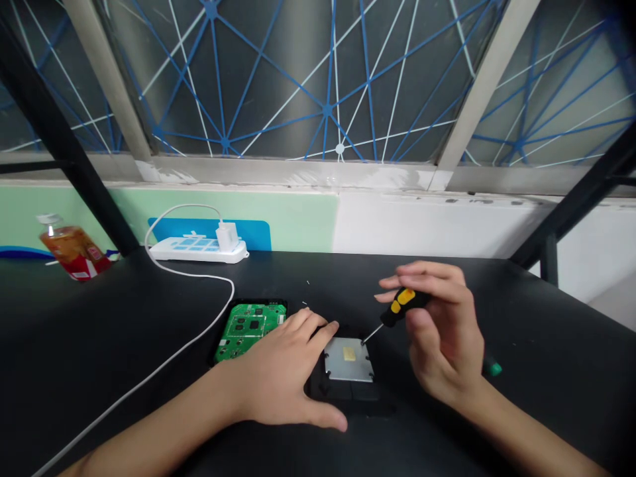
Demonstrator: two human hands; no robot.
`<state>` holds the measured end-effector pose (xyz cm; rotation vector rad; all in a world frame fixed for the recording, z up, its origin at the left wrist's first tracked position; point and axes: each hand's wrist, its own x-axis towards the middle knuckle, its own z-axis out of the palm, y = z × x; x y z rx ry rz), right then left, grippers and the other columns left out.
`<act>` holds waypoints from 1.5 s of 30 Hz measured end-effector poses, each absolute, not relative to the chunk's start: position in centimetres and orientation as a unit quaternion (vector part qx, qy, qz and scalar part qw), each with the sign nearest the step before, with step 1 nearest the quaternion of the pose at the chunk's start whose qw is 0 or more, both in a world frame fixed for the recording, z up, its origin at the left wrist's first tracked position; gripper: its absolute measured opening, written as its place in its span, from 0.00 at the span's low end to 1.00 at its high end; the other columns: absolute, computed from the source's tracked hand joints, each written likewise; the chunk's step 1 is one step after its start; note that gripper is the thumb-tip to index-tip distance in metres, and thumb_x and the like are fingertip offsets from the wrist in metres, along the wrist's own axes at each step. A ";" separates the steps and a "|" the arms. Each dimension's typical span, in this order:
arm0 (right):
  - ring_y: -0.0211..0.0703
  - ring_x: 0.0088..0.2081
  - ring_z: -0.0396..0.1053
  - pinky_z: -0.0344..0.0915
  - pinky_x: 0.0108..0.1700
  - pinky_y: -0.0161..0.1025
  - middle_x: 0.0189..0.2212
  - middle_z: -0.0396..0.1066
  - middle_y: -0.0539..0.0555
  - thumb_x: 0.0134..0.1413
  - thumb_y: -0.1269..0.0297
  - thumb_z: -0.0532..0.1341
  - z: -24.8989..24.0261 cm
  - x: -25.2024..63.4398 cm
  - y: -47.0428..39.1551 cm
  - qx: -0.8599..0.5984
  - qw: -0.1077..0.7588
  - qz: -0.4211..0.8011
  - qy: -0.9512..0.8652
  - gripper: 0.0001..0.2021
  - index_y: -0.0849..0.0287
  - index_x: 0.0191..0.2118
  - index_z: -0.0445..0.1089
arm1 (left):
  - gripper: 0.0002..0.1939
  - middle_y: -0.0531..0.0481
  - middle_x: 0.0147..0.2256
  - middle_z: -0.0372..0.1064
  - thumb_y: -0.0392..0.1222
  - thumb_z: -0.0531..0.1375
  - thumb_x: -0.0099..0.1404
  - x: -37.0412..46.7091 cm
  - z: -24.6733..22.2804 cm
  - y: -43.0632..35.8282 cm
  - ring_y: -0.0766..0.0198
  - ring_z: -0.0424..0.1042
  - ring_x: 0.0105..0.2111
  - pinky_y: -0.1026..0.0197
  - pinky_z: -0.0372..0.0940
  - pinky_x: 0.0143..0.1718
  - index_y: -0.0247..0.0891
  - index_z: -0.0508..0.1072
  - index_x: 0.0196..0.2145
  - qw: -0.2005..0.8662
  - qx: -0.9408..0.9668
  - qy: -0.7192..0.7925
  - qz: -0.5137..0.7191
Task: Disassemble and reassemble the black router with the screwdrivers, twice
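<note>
My right hand (444, 331) grips a black and yellow screwdriver (401, 306) by its handle. The shaft slants down to the left, and its tip meets the upper right corner of a silver metal plate (342, 368). A small yellowish pad (349, 354) sits in the middle of that plate, which lies on a black casing (348, 392). My left hand (283, 371) rests with fingers and thumb spread over the casing's left side. Partly behind that hand lies a green circuit board (243, 328) in a black shell.
A white power strip (191, 249) with a plugged-in charger (227, 236) stands by the wall; its white cable (199, 336) crosses the table on the left. A drink bottle (74, 248) is at far left. Something with a green end (492, 367) lies behind my right wrist.
</note>
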<state>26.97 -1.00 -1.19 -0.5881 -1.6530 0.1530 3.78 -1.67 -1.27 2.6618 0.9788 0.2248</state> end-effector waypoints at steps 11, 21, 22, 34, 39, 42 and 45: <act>0.54 0.49 0.72 0.70 0.47 0.60 0.51 0.70 0.59 0.64 0.75 0.52 -1.1 26.9 -1.6 -0.250 0.614 0.099 -0.742 0.20 0.51 0.58 0.64 | 0.54 0.35 0.60 0.57 0.74 0.57 0.57 3.7 -1.5 -1.6 0.41 0.54 0.61 0.38 0.49 0.64 0.31 0.52 0.67 0.145 0.927 0.337 0.083; 0.49 0.42 0.71 0.73 0.39 0.53 0.44 0.67 0.54 0.55 0.79 0.62 -1.3 26.9 -1.0 -0.261 0.628 0.044 -0.732 0.25 0.47 0.55 0.67 | 0.53 0.35 0.59 0.58 0.74 0.57 0.58 3.7 -1.4 -1.7 0.42 0.55 0.61 0.38 0.47 0.65 0.32 0.52 0.67 0.144 0.928 0.332 0.083; 0.50 0.44 0.71 0.73 0.41 0.55 0.47 0.68 0.56 0.58 0.78 0.58 -1.2 26.9 -1.2 -0.252 0.624 0.062 -0.737 0.23 0.48 0.56 0.66 | 0.53 0.35 0.59 0.58 0.74 0.57 0.58 3.7 -1.4 -1.7 0.42 0.55 0.61 0.38 0.47 0.65 0.32 0.52 0.67 0.143 0.928 0.333 0.084; 0.48 0.41 0.70 0.74 0.39 0.51 0.43 0.64 0.54 0.52 0.78 0.65 -1.4 27.1 -0.9 -0.280 0.618 0.005 -0.735 0.26 0.46 0.55 0.68 | 0.53 0.34 0.58 0.59 0.73 0.58 0.57 3.8 -1.2 -1.7 0.43 0.56 0.60 0.40 0.49 0.65 0.30 0.54 0.66 0.142 0.928 0.335 0.079; 0.50 0.47 0.72 0.73 0.44 0.56 0.52 0.68 0.59 0.65 0.75 0.51 -1.1 26.8 -1.4 -0.259 0.601 0.086 -0.751 0.22 0.50 0.60 0.63 | 0.54 0.34 0.59 0.58 0.74 0.57 0.58 3.7 -1.5 -1.6 0.43 0.55 0.61 0.39 0.48 0.65 0.31 0.52 0.67 0.141 0.929 0.333 0.083; 0.51 0.48 0.72 0.73 0.44 0.57 0.53 0.67 0.59 0.66 0.74 0.50 -1.0 26.7 -1.3 -0.248 0.610 0.097 -0.747 0.20 0.50 0.59 0.63 | 0.53 0.35 0.59 0.58 0.74 0.57 0.58 3.7 -1.5 -1.6 0.43 0.55 0.60 0.39 0.48 0.65 0.32 0.52 0.67 0.143 0.928 0.333 0.084; 0.50 0.45 0.71 0.74 0.41 0.55 0.50 0.63 0.57 0.60 0.74 0.58 -1.2 26.8 -1.0 -0.258 0.621 0.071 -0.737 0.21 0.47 0.56 0.65 | 0.52 0.36 0.59 0.59 0.73 0.58 0.58 3.7 -1.4 -1.7 0.43 0.56 0.60 0.39 0.48 0.65 0.33 0.53 0.66 0.143 0.928 0.331 0.091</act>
